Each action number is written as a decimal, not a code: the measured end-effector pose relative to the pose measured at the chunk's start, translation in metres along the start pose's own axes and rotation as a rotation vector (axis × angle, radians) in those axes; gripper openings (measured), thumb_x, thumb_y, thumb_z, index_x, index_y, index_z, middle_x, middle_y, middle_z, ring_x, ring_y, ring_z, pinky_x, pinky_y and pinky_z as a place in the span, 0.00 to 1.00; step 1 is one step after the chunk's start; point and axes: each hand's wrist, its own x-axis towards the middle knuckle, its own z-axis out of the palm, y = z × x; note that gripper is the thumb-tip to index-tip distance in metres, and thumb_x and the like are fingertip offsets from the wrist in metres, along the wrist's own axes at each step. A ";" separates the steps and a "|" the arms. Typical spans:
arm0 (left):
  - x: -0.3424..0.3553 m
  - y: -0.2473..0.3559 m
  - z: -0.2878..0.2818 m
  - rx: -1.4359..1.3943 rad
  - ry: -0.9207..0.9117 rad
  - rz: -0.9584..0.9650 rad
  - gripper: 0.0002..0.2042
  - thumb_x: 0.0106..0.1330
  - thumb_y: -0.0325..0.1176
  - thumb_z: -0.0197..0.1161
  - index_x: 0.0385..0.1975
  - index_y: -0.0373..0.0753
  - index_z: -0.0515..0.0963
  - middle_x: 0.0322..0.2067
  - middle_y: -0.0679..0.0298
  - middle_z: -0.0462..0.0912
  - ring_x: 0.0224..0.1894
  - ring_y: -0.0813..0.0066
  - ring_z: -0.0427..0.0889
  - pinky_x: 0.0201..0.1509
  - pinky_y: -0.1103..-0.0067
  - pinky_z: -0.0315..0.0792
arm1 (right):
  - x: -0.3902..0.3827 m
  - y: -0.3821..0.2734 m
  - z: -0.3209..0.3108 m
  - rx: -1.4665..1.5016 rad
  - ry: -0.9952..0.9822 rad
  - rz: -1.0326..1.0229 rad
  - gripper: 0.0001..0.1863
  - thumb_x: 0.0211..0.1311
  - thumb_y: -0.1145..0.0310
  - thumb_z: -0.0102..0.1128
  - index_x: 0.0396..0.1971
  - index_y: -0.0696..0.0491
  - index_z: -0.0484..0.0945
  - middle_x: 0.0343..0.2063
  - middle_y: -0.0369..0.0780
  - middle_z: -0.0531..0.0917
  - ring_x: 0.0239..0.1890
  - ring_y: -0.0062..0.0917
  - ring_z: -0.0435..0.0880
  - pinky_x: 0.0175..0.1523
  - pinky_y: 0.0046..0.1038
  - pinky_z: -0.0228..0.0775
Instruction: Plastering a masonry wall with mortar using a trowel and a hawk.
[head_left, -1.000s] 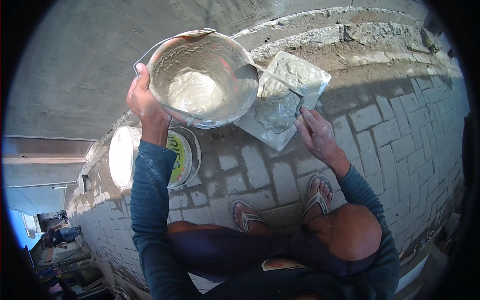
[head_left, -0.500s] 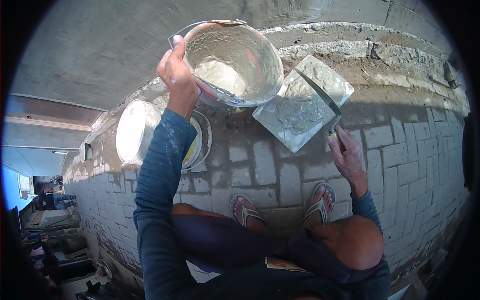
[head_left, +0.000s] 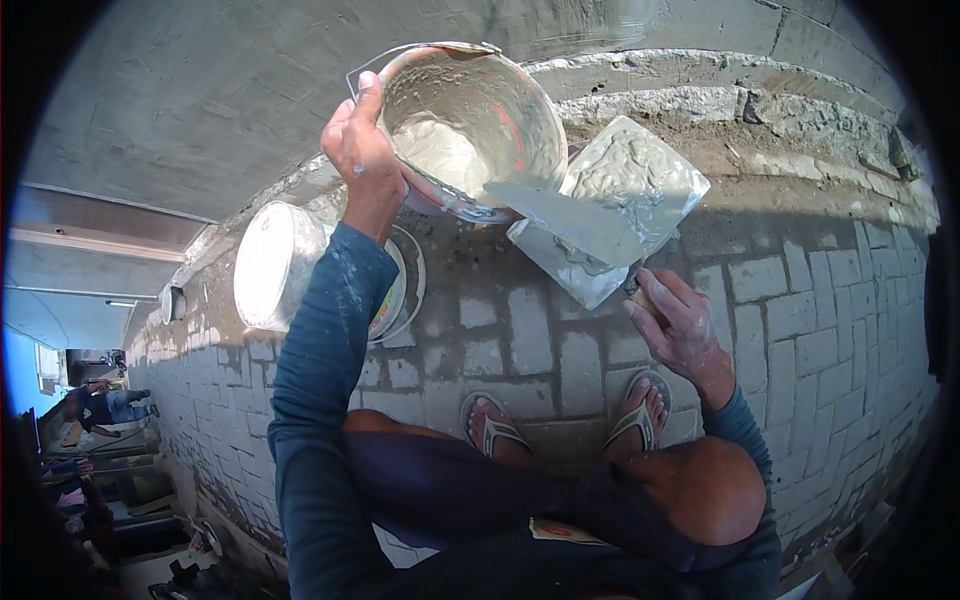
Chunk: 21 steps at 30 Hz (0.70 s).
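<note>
Since the earlier frame, the trowel [head_left: 570, 222] has been swung flat above the board [head_left: 690, 192], its tip brought across the rim of the bucket [head_left: 540, 125]. Its handle is gripped by the right hand [head_left: 680, 328]; the bucket, tilted beside the board, is held at its rim by the left hand [head_left: 362, 150]. Mortar [head_left: 437, 150] is probably best handled with the bucket kept steady.

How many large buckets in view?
2. The smeared bucket, held tilted in the left hand; the white bucket, partly hidden by the left forearm. More could be hidden in the far clutter.
</note>
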 end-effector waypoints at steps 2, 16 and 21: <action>-0.003 0.003 0.002 -0.005 -0.002 0.000 0.15 0.71 0.38 0.61 0.36 0.28 0.78 0.34 0.61 0.82 0.35 0.78 0.78 0.43 0.80 0.71 | 0.004 -0.004 0.002 0.007 -0.037 -0.033 0.19 0.55 0.75 0.68 0.46 0.65 0.77 0.39 0.50 0.82 0.32 0.40 0.84 0.36 0.33 0.78; -0.012 0.000 0.012 -0.012 0.010 -0.002 0.15 0.71 0.39 0.61 0.34 0.29 0.78 0.33 0.62 0.82 0.34 0.80 0.77 0.42 0.82 0.71 | 0.028 -0.019 0.018 0.036 -0.014 -0.095 0.20 0.55 0.76 0.68 0.47 0.65 0.77 0.40 0.52 0.82 0.34 0.43 0.85 0.36 0.35 0.78; -0.008 -0.002 0.008 -0.025 0.025 -0.015 0.15 0.71 0.39 0.61 0.31 0.31 0.77 0.30 0.65 0.80 0.33 0.81 0.75 0.40 0.82 0.69 | 0.029 -0.012 0.007 0.067 0.013 -0.053 0.19 0.55 0.76 0.68 0.46 0.66 0.76 0.40 0.52 0.82 0.34 0.43 0.85 0.38 0.34 0.78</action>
